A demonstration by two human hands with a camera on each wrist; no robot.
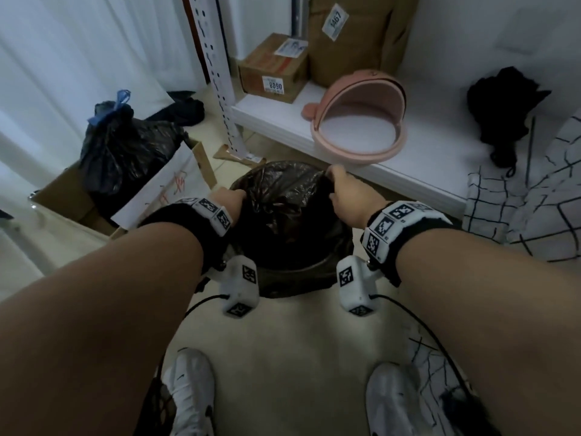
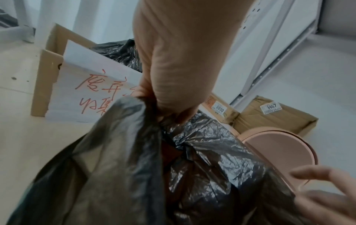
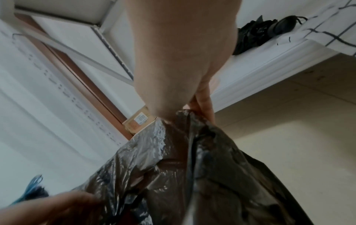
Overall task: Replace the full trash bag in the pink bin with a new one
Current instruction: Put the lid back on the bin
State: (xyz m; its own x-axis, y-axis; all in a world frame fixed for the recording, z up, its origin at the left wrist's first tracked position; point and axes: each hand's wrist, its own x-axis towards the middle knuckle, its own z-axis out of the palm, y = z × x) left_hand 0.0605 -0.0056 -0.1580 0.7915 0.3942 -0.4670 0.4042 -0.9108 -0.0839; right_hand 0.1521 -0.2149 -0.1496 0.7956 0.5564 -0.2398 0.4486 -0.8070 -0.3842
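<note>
A black trash bag (image 1: pixel 283 209) fills the mouth of the bin, whose body is hidden under the plastic and my wrists. My left hand (image 1: pixel 232 196) grips a bunched fold of the bag's left edge (image 2: pixel 134 115). My right hand (image 1: pixel 341 184) pinches the far right edge of the bag (image 3: pixel 190 121). The film is stretched between both hands. The bin's pink swing lid (image 1: pixel 358 118) lies on the low white shelf (image 1: pixel 418 171) behind the bin. In the left wrist view the lid (image 2: pixel 279 150) sits just past the bag (image 2: pixel 212 167).
A tied black bag with a blue tie (image 1: pixel 122 146) stands in a cardboard box (image 1: pixel 72 199) at the left. Labelled cartons (image 1: pixel 273 70), black cloth (image 1: pixel 503 105) and checked fabric (image 1: pixel 518 209) lie on or by the shelf. A perforated upright (image 1: pixel 220 77) stands behind. My white shoes (image 1: pixel 191 391) are on bare floor.
</note>
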